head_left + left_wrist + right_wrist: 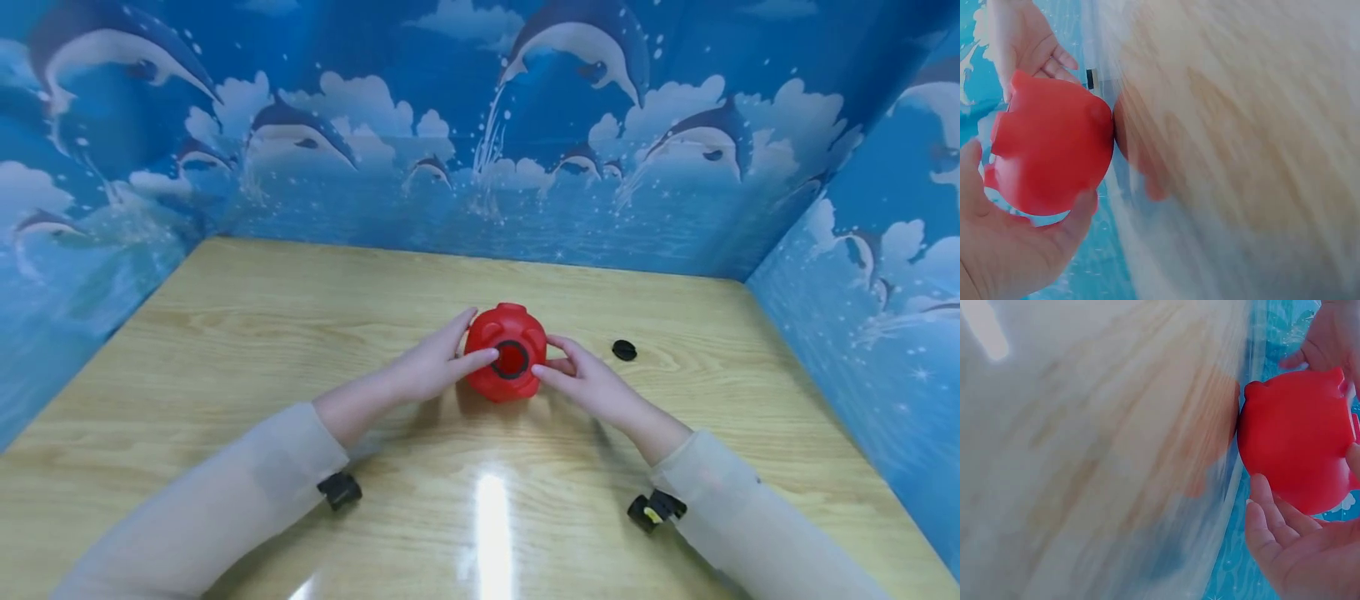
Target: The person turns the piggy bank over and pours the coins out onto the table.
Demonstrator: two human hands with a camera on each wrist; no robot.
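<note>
A round red piggy bank rests on the table between both hands, its round opening, edged by a black ring, turned up toward the head camera. Stubby bumps stick out of its smooth body. My left hand holds its left side, thumb laid across to the ring. On the right side, my right hand holds it between thumb and bent fingers. In the right wrist view, that hand's fingers lie low along the red body. A small black oval plug lies to the right of the right hand.
The wooden table has a glossy top with a bright reflection near the front. Blue dolphin-print curtains stand along its back and sides. A small black camera hangs under each sleeve at the wrist.
</note>
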